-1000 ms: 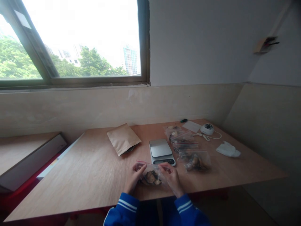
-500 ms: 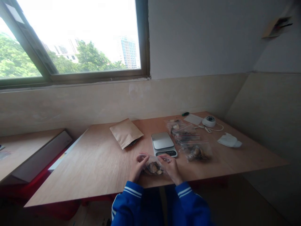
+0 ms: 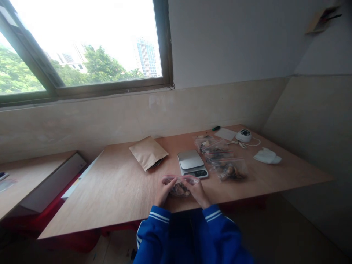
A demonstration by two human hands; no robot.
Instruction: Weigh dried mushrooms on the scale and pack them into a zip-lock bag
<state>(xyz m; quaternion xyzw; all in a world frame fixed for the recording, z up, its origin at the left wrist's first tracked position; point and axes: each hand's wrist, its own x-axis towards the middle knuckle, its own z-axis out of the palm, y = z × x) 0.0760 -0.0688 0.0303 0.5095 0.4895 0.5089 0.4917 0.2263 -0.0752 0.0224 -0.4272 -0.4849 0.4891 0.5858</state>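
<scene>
A small clear zip bag (image 3: 179,185) with brown dried pieces inside lies near the front edge of the wooden table (image 3: 115,187). My left hand (image 3: 164,190) pinches its left top corner and my right hand (image 3: 195,189) pinches its right top corner, both closed on the red-striped zip edge. Blue sleeves with white stripes cover both arms. A silver digital scale (image 3: 191,163) sits just behind the bag.
A brown paper pouch (image 3: 148,152) lies to the left of the scale. Several filled clear bags (image 3: 220,159) lie to its right. Farther right are a round white device with a cord (image 3: 244,135), a white cloth (image 3: 267,156) and a white card (image 3: 225,134). A lower side table (image 3: 30,179) stands left.
Both hands have drawn closer together along the top of the bag and now cover more of it. The view has shifted back and slightly up.
</scene>
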